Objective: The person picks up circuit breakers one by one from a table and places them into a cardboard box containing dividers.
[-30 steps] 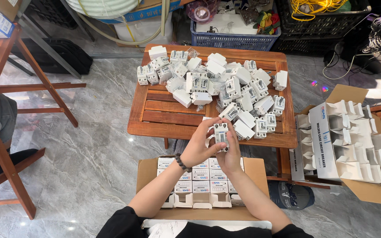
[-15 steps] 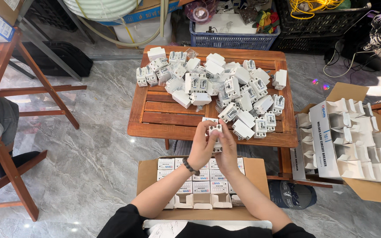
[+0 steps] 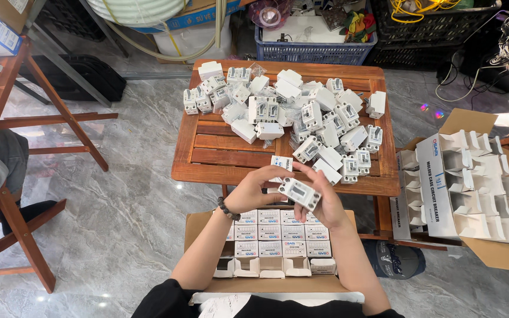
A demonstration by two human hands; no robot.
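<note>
Between both hands, above the near table edge: one white breaker and its small box.

Held in the right hand (image 3: 325, 203), fingers curled round its body, the white breaker (image 3: 299, 194) lies tilted with its face up, while the left hand (image 3: 254, 191) pinches a small white box (image 3: 281, 164) just beyond it (the beaded bracelet (image 3: 225, 208) sits on that wrist). To do this well, I judge the breaker should be squared to the box mouth before it goes in, with no forcing. Beyond the fingers, the wooden table (image 3: 207, 153) carries a loose heap of breakers (image 3: 301, 112). Beneath the wrists, an open carton (image 3: 198, 227) holds rows of closed small boxes, a few at the near row open. Well off to the right hand's side, a second carton (image 3: 490, 250) holds open, seemingly empty boxes.
</note>
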